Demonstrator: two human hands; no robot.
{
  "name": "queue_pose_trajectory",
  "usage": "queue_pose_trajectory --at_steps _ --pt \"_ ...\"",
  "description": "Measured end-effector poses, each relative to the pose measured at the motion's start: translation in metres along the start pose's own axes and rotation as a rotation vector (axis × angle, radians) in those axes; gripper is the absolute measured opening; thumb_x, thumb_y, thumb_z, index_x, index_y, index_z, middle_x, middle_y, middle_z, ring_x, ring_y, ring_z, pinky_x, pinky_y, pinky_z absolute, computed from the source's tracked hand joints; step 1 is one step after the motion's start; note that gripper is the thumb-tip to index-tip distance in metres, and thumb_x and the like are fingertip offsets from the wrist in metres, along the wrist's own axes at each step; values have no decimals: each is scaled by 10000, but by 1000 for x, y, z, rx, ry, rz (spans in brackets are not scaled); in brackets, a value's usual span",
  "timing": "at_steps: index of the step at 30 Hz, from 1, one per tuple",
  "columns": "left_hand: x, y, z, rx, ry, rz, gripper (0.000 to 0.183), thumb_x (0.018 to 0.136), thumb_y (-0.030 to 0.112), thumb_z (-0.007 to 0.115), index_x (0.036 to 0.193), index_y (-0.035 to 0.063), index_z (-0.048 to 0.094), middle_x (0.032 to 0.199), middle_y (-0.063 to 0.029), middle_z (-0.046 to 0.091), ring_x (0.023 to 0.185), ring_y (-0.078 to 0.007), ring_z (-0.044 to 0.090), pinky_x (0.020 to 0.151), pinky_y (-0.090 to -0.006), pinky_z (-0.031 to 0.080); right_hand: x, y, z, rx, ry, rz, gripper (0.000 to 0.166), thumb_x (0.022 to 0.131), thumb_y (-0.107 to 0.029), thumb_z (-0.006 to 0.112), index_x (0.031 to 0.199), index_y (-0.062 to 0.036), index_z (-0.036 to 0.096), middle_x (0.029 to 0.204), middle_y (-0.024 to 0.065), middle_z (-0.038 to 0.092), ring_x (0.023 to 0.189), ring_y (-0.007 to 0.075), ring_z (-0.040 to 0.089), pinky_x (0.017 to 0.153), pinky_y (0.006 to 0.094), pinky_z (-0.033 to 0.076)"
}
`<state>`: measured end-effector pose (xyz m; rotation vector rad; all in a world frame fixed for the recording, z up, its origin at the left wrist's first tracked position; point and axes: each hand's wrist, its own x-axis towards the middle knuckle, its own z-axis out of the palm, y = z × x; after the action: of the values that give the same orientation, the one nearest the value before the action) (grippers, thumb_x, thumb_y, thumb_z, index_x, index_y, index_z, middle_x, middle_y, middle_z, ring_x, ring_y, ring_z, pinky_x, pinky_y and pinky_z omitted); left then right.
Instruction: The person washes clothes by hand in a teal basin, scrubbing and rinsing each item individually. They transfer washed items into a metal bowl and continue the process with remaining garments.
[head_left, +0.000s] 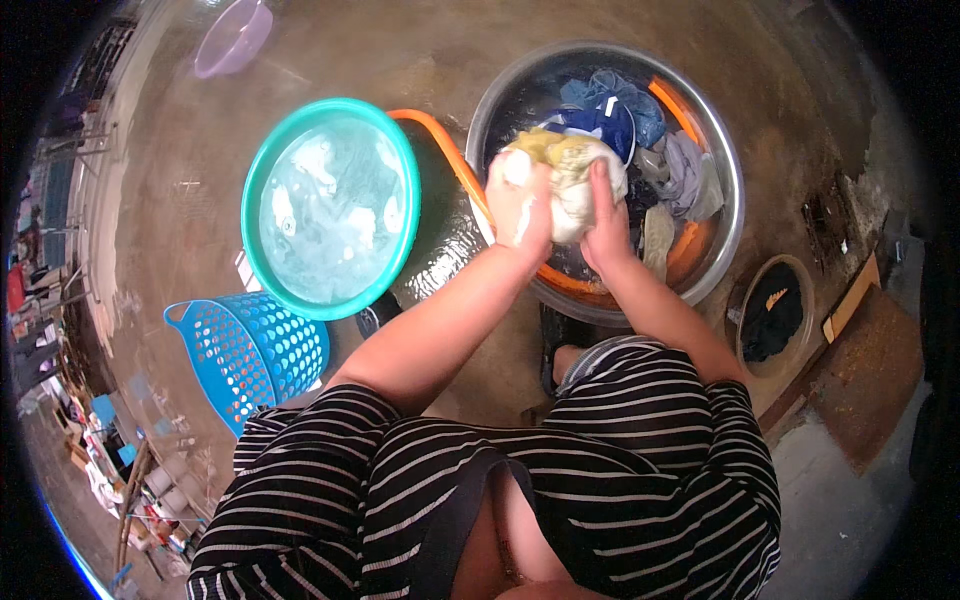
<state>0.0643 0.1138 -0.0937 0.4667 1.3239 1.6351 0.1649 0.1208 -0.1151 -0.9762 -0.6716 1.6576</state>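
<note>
Bunched yellow and white wet cloth (574, 176) is gripped between my two hands above a large metal basin (729, 225). My left hand (519, 199) presses it from the left, with white foam on the skin, and my right hand (607, 217) holds its right side. Beneath and beyond lie a dark blue garment (600, 124), a lighter blue cloth (637, 105) and a greyish-lilac cloth (681, 176). An orange hose (442, 142) runs over the basin's left rim, and orange lengths of it curve inside along the wall.
Left of the basin stands a green tub (414, 225) of cloudy, foamy water. A blue perforated basket (259, 345) lies tilted below it. A pink basin (234, 37) is at the upper left. On the right are a round container (808, 315) holding something dark, and a wooden board (851, 300).
</note>
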Motion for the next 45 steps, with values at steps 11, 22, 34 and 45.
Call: queue_pose_trajectory --at_steps 11,22,34,45 --pt "-8 16 -24 877 -513 648 156 670 100 679 738 39 553 763 -164 576 738 -353 585 668 -411 485 3 13 -5 451 -309 660 357 962 -395 443 1142 -115 573 1097 57 624 996 176 610 914 362 492" --pt "-24 248 -233 1305 -69 124 321 731 56 610 1047 8 583 902 -52 622 833 -133 582 772 -288 486 19 8 -26 -1345 -506 -114 470 768 -328 728 1091 3 644 1040 207 653 1009 287 624 900 387 476" --pt "-93 307 -432 1597 476 -327 643 860 397 655 1366 52 457 1291 -196 549 1206 -243 513 1004 -362 390 33 43 -150 -1804 -158 -94 461 744 -310 707 1065 -1 589 1004 230 644 953 407 601 877 461 456" --pt "-22 182 -164 1030 -703 -479 464 955 334 551 1301 27 525 1245 -113 588 1194 -179 507 1024 -323 374 46 119 -186 -2022 -612 103 357 907 -235 424 1189 -97 594 1150 152 624 1078 333 573 947 428 435"
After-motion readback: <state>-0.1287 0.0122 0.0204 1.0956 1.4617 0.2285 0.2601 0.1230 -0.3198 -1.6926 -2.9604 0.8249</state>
